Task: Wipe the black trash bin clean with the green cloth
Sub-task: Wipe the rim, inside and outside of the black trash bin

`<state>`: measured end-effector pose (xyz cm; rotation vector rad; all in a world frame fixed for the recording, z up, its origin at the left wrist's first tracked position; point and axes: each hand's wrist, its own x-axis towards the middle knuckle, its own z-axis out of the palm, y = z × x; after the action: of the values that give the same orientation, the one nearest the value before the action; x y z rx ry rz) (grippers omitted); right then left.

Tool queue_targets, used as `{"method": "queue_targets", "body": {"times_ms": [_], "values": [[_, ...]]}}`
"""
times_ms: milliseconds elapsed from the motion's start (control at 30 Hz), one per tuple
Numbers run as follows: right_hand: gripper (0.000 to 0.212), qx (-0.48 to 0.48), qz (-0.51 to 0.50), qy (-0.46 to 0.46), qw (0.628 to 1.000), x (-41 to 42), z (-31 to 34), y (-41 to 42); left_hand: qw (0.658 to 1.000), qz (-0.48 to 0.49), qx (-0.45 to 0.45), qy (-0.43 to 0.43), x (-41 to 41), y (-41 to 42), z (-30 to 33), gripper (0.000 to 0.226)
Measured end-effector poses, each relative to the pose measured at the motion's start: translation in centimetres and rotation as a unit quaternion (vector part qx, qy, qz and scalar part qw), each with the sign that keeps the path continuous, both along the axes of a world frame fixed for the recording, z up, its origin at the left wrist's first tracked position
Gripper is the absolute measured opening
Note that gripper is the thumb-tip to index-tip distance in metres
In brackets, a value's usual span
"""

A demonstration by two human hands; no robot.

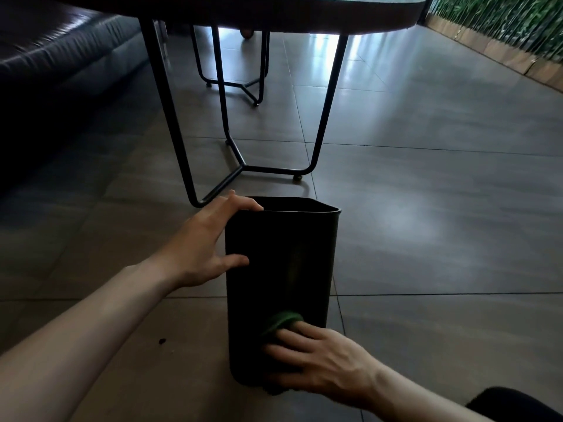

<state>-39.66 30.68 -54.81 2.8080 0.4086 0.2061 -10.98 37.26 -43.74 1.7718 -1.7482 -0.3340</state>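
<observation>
The black trash bin (pixel 280 263) lies tipped on the tiled floor, its open mouth facing away from me and its base near me. My left hand (pixel 210 242) grips the bin's left rim, fingers curled over the edge and thumb pressed on the near side wall. My right hand (pixel 316 357) presses the green cloth (pixel 281 322) against the bin's upper wall near the base, fingers spread over it. Most of the cloth is hidden under my fingers.
A table with a black metal leg frame (pixel 243 169) stands just beyond the bin. A dark sofa (pixel 61 47) lies at the left. A green plant wall with a wooden base (pixel 502 44) runs along the right. A small dark speck (pixel 161 340) lies on the floor.
</observation>
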Motion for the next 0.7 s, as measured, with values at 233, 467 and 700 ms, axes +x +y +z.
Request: {"method": "queue_targets", "body": {"times_ms": [233, 467, 700], "values": [[0.066, 0.077, -0.176, -0.156, 0.969, 3.6, 6.5, -4.8, 1.0, -0.014, -0.018, 0.004, 0.0, -0.2, -0.1, 0.075], [0.038, 0.019, -0.019, -0.034, 0.999, 0.5, 0.6, -1.0, 1.0, -0.002, -0.015, -0.002, 0.3, -0.1, -0.2, 0.08], [0.065, 0.083, -0.153, -0.148, 0.974, 2.0, 5.5, -5.1, 1.0, -0.005, -0.026, 0.004, 0.2, -0.6, -0.2, 0.083]]}}
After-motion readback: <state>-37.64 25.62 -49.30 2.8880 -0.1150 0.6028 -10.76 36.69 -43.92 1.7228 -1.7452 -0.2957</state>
